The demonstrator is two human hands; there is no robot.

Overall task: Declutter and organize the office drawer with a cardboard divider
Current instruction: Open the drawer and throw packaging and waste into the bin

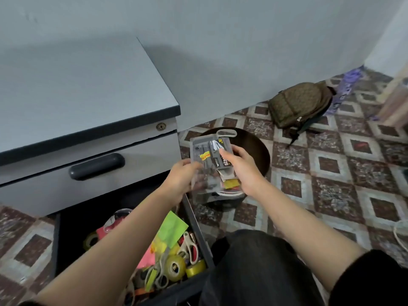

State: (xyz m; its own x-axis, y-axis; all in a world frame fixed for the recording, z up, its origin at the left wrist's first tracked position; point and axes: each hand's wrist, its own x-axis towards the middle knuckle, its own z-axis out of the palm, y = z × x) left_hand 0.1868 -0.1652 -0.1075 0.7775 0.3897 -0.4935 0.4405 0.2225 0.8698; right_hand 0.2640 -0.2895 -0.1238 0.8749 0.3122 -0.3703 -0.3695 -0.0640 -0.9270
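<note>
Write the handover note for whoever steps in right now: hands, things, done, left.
Left hand and right hand both grip the clear plastic stationery pack, held over the dark round bin on the floor.
The open dark lower drawer is cluttered: yellow tape rolls, white-handled scissors, green paper sheet.
Done: pack is out of the drawer.
Left: place the pack, sort the rest; no cardboard divider in view.
</note>
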